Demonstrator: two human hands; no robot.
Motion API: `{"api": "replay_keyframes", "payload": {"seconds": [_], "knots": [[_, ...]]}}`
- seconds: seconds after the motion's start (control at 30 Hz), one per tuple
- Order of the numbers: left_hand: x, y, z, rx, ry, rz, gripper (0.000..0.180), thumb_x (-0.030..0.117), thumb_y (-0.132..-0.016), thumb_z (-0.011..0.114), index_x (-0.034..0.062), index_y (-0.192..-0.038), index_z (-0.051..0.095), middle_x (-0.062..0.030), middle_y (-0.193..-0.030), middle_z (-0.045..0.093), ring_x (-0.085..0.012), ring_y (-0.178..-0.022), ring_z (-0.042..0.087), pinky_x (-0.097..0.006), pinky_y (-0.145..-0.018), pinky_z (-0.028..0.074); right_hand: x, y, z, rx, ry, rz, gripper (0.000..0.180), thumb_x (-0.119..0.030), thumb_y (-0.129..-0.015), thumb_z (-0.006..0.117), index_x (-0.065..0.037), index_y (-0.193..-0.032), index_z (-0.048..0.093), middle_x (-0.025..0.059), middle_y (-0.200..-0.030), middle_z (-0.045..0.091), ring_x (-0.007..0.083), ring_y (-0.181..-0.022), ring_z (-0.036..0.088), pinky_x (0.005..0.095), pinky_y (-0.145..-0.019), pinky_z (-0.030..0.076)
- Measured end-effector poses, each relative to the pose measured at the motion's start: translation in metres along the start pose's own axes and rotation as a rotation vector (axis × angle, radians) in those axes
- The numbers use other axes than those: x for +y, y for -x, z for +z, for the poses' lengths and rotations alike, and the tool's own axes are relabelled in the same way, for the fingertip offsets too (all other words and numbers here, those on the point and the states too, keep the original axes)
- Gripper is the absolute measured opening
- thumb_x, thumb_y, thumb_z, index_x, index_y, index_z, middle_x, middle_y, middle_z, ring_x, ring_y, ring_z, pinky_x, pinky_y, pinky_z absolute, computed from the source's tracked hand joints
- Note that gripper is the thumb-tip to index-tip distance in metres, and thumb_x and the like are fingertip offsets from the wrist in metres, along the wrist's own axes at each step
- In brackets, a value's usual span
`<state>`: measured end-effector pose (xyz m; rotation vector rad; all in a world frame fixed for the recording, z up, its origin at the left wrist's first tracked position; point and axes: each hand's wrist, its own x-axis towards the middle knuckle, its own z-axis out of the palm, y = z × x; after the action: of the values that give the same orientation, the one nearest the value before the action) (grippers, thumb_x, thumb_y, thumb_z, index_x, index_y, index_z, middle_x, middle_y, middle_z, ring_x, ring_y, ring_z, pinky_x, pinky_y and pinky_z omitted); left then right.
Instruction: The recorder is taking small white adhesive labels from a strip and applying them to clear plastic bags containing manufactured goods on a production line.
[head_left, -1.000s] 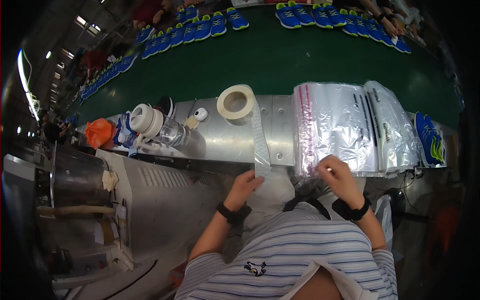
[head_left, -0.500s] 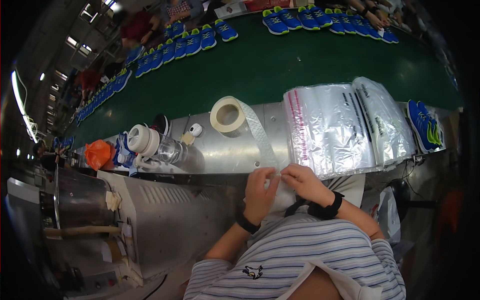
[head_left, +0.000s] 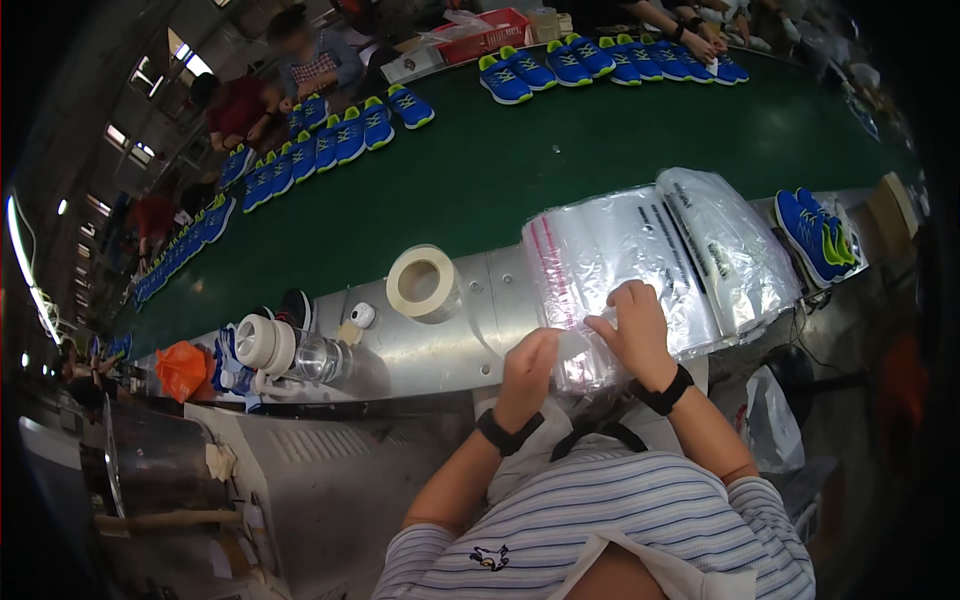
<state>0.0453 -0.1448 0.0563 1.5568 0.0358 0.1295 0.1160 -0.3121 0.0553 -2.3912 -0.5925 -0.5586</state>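
Two stacks of clear plastic bags (head_left: 640,265) with dark print, the left stack edged by a pink strip, lie just right of the tape roll (head_left: 422,283), while a red-and-white carton (head_left: 480,32) stands far beyond it and a white plastic sack (head_left: 772,420) hangs lower right.

Left hand (head_left: 527,372): fingertips curled out of sight; what the grip pinches is too small to tell.
Right hand (head_left: 632,330): covers part of the stack of clear plastic bags (head_left: 640,260).
Orange crumpled plastic bag (head_left: 182,368): contents hidden.
Blue sports shoes with green soles (head_left: 812,232): partly under plastic.
Steel bench (head_left: 430,345): near edge behind the person's forearms.
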Motion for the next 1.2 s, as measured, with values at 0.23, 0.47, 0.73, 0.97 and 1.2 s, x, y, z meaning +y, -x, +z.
{"api": "replay_keyframes", "payload": {"seconds": [0.23,0.47,0.73,0.97,1.2], "knots": [[-0.069,-0.036,0.009,-0.167,0.179,-0.255,0.042,0.031,-0.098,0.028,-0.005,-0.115,0.042,-0.0173,-0.111,0.054,-0.0243,-0.105,0.055,-0.033,-0.092,0.044,0.043,0.015,0.026,0.03,0.138,0.065,0.015,-0.014,-0.075,0.063,-0.003,-0.077,0.053,0.0109,-0.079,0.051,0.0298,-0.077,0.049,0.0385,-0.067,0.04],[-0.019,-0.104,0.035,-0.4,0.688,-0.639,0.032,0.02,-0.094,0.036,-0.0058,-0.113,0.043,-0.0209,-0.109,0.054,-0.0271,-0.102,0.058,-0.035,-0.083,0.05,0.048,0.006,-0.018,-0.062,-0.688,0.382,0.011,-0.008,-0.084,0.05,0.001,-0.079,0.052,0.0096,-0.075,0.049,0.0221,-0.075,0.049,0.029,-0.07,0.039],[-0.048,-0.105,0.049,-0.571,0.805,-0.794,0.04,0.033,-0.096,0.033,-0.0004,-0.115,0.043,-0.0157,-0.108,0.053,-0.0246,-0.094,0.056,-0.04,-0.082,0.049,0.016,0.011,-0.04,-0.29,-0.261,-0.009,0.022,-0.017,-0.07,0.068,-0.004,-0.083,0.056,0.0115,-0.089,0.055,0.026,-0.082,0.052,0.0349,-0.069,0.043],[0.003,-0.031,0.018,-0.119,0.411,-0.347,0.038,0.026,-0.095,0.04,-0.0028,-0.12,0.038,-0.0183,-0.117,0.048,-0.0302,-0.103,0.056,-0.036,-0.081,0.05,0.04,0.009,-0.002,-0.328,0.037,-0.193,0.012,-0.017,-0.076,0.057,-0.006,-0.073,0.062,0.0103,-0.074,0.059,0.0278,-0.065,0.058,0.0411,-0.057,0.047],[-0.024,0.046,-0.059,0.427,0.128,-0.186,0.023,0.017,-0.09,0.05,0.0028,-0.108,0.049,-0.0076,-0.103,0.055,-0.0149,-0.084,0.057,-0.025,-0.068,0.048,0.152,-0.054,-0.106,0.39,-0.377,0.488,0.019,-0.015,-0.083,0.051,0.002,-0.076,0.057,0.0097,-0.065,0.058,0.017,-0.057,0.057,0.0291,-0.054,0.044]]}}
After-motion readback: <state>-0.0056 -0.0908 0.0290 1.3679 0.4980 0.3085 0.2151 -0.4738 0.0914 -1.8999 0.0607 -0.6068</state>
